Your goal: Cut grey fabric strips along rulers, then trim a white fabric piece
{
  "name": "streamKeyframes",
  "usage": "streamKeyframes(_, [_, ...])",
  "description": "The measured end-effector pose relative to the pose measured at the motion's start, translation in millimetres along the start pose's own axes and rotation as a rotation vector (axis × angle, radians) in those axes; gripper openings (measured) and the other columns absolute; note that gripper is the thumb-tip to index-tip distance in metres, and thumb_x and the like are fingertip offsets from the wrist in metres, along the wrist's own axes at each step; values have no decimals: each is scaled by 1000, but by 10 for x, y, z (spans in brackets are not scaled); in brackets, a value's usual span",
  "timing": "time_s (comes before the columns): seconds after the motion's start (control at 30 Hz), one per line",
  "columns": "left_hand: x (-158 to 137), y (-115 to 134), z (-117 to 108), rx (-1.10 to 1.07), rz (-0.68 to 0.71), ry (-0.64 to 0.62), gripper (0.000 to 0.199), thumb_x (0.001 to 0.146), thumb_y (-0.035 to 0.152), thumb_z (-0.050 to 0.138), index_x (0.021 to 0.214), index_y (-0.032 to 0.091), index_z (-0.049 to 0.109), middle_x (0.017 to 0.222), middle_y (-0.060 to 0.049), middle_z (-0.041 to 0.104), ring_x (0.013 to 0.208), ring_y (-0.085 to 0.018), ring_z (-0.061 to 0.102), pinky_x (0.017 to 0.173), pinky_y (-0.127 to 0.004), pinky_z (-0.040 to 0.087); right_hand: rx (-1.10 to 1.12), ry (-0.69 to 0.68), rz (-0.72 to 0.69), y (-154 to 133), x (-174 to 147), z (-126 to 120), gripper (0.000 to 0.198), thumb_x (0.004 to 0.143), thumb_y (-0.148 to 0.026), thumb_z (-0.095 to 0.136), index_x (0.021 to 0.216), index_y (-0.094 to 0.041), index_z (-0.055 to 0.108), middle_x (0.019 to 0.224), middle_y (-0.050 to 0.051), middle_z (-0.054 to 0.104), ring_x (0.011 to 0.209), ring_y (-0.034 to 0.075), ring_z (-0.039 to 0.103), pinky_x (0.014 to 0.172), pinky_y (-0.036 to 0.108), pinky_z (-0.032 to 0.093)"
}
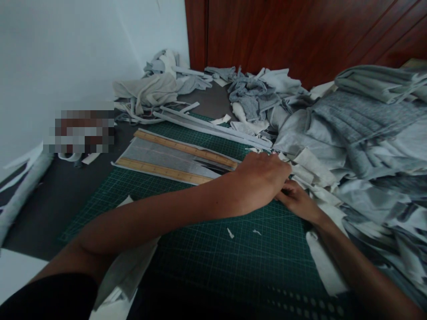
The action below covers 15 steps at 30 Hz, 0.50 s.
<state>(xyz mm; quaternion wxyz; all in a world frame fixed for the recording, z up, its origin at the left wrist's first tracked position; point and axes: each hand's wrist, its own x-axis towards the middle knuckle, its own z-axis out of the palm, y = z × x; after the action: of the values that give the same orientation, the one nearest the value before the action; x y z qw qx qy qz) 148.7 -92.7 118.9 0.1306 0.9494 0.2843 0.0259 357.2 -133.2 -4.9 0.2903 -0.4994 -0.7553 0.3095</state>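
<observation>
My left hand (265, 178) reaches across to the right end of a grey fabric piece (160, 154), its fingers curled down and mostly hidden behind the back of the hand. Close beside it, my right hand (298, 201) has its thumb and fingers bent together; whatever lies between them is hidden. Along the fabric's edges run two wooden rulers, an upper one (180, 146) and a lower one (160, 171). Between them, left of my left hand, shows a dark pointed shape (215, 167) that I cannot identify. Everything rests on a green cutting mat (213, 258).
Grey and white fabric scraps (313, 169) heap up on the right, under folded grey cloth (373, 111). Long pale strips (213, 129) lie behind the rulers. More cloth (150, 91) sits by the white wall. Small white snippets (230, 233) dot the mat. A reddish-brown wooden panel (283, 35) stands behind.
</observation>
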Motion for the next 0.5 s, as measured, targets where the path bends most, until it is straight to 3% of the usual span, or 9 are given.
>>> streamKeyframes(0.2, [-1, 88, 61, 32, -48, 36, 27, 101, 16, 43, 106, 15, 70, 108, -11, 73, 101, -25, 67, 80, -35, 49, 26, 46, 33, -23, -9, 36, 39, 90, -55, 62, 68, -23, 67, 69, 3, 62, 76, 21, 56, 63, 31, 47])
streamKeyframes(0.5, [-103, 160, 29, 60, -83, 51, 27, 100, 13, 46, 111, 14, 71, 114, -12, 73, 104, -27, 67, 80, -35, 48, 39, 73, 0, -46, 16, 102, 29, 91, -46, 62, 75, -23, 71, 71, 3, 66, 75, 21, 58, 70, 35, 48])
